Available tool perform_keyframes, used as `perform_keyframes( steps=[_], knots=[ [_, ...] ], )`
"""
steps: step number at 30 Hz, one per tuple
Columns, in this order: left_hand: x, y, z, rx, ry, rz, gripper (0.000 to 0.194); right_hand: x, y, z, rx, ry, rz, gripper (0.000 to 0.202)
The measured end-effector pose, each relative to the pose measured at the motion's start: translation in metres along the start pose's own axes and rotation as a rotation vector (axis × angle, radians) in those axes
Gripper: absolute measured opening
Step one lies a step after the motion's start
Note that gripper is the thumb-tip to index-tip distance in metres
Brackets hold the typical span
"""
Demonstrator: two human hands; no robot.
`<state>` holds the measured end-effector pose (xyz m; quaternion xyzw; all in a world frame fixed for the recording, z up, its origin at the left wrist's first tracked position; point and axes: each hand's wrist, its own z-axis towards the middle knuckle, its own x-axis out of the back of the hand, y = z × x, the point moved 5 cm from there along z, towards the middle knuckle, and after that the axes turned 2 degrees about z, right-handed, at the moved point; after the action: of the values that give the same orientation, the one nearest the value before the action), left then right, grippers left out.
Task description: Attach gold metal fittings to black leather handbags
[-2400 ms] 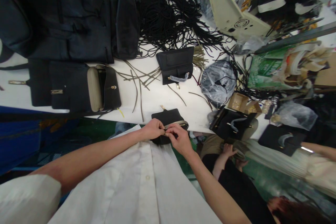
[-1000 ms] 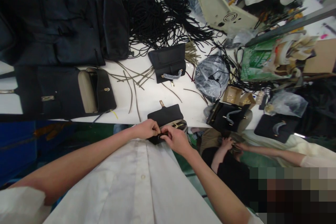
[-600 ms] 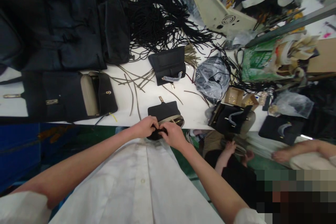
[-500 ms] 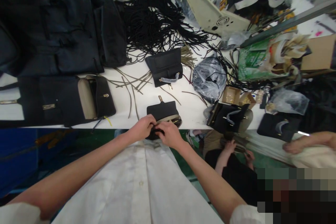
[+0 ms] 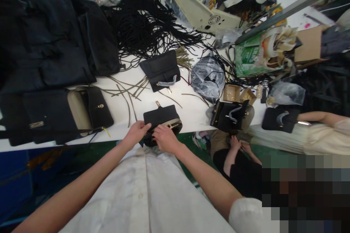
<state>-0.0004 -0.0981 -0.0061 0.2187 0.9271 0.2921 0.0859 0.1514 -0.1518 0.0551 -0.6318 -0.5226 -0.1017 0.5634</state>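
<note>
Touching a small black flapped bag (image 5: 160, 114) with beige sides are the left hand (image 5: 136, 132) and right hand (image 5: 166, 139), fingers bent; from my remote seat I cannot tell whether either grips. The bag lies flap-open at the front edge of the white tabletop (image 5: 194, 115).

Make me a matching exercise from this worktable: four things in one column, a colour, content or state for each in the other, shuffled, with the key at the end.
Things
1. Cords
2. Small cardboard boxes
3. Bag under the person's right hand
4. Printed sack

Descriptions
A. Mostly green
B. Flap laid open, its metal tab pointing away from the person
C. In a tangled heap
D. Open, with small gold-coloured pieces inside

Right pairs
1-C, 2-D, 3-B, 4-A
</note>
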Motion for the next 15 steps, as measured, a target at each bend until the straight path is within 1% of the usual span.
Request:
perform_keyframes(
  steps=[3,6,8,12,15],
  knots=[
    [-0.009,0.010,0.006,-0.085,0.001,0.064,0.045,-0.001,0.000,-0.001,0.015,-0.001,-0.039,0.015],
    [-0.011,0.017,0.009,-0.174,0.012,0.129,0.034,-0.004,0.001,-0.002,0.000,0.018,-0.065,0.015],
    [-0.010,0.018,0.008,-0.219,0.007,0.155,0.028,-0.008,0.001,-0.002,-0.028,0.039,-0.074,0.015],
    [-0.007,0.011,0.009,-0.247,0.003,0.185,0.028,-0.020,0.000,0.001,-0.093,0.078,-0.070,0.017],
    [-0.002,0.003,0.016,-0.233,0.034,0.221,0.020,-0.028,0.001,0.002,-0.101,0.087,-0.042,0.017]
  ],
)
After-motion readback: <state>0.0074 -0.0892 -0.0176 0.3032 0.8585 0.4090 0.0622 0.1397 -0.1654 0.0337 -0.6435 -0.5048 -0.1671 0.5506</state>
